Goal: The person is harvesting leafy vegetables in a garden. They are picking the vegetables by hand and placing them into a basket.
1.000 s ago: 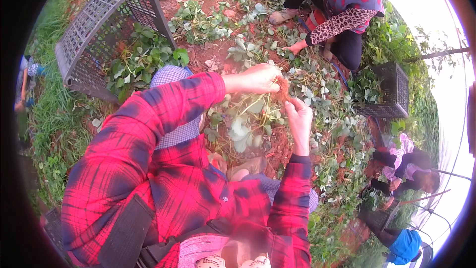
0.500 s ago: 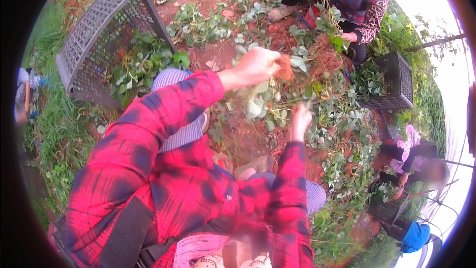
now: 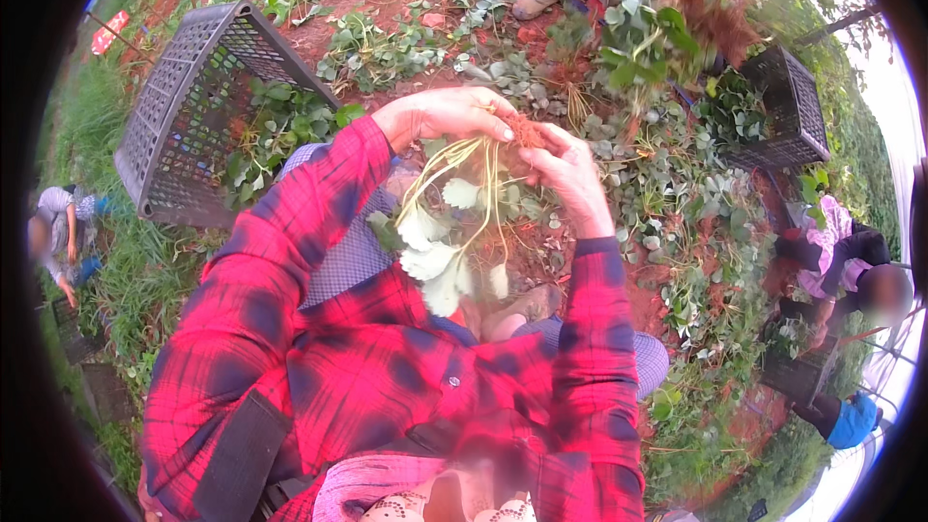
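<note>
Both my hands are closed at the root end of a strawberry seedling [image 3: 447,280]. Its pale stems and toothed leaves hang down toward my lap, undersides partly showing. My left hand [image 3: 462,114] pinches the crown where the stems meet the reddish, soil-coated roots [image 3: 523,130]. Close beside it, my right hand [image 3: 572,172] has its thumb and fingers on the other side of the root clump. Part of the crown is hidden behind the fingers.
A dark plastic crate [image 3: 184,126] lies tipped at the left with leafy plants [image 3: 280,121] inside. Loose plants [image 3: 677,261] cover the reddish soil. At the upper right, a blurred bundle of rooted plants [image 3: 648,39] is beside a co-worker, near another crate [image 3: 788,106]. Another person [image 3: 841,261] works at right.
My right hand has come up from lower right to meet my left at the roots. The seedling's leaves now hang toward me. The co-worker's bundle has moved up.
</note>
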`<state>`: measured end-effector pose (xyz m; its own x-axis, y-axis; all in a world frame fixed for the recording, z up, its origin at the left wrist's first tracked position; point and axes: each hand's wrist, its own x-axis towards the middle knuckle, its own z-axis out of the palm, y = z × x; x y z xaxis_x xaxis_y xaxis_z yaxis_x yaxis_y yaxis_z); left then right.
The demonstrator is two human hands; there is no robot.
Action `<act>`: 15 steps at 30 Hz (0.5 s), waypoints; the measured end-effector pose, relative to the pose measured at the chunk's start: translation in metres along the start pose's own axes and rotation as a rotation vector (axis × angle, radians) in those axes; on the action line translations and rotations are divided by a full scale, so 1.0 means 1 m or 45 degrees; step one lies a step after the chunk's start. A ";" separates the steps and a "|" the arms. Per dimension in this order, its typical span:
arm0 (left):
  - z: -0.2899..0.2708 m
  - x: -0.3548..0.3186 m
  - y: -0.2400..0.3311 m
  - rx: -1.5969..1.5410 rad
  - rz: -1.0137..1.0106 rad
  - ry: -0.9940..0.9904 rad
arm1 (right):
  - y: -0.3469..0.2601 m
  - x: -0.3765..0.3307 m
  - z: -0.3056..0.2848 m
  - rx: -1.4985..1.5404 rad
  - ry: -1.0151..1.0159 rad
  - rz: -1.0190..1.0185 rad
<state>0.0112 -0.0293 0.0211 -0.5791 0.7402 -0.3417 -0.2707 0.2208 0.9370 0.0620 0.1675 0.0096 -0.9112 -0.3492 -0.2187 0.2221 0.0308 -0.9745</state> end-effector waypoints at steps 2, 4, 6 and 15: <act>-0.002 0.001 -0.003 -0.060 0.000 -0.033 | 0.002 -0.003 -0.017 -0.033 -0.026 0.077; 0.000 0.003 -0.007 -0.171 -0.045 -0.157 | 0.003 -0.007 -0.026 -0.093 -0.086 0.108; 0.002 0.006 -0.009 -0.158 -0.014 -0.138 | 0.006 -0.005 -0.030 -0.281 -0.070 0.026; 0.011 0.032 -0.032 0.446 0.212 -0.013 | 0.052 0.021 -0.017 -0.906 0.533 -0.213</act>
<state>0.0096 -0.0054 -0.0191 -0.5845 0.7902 -0.1841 0.1065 0.2996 0.9481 0.0484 0.1780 -0.0465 -0.9973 -0.0299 0.0676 -0.0710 0.6415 -0.7638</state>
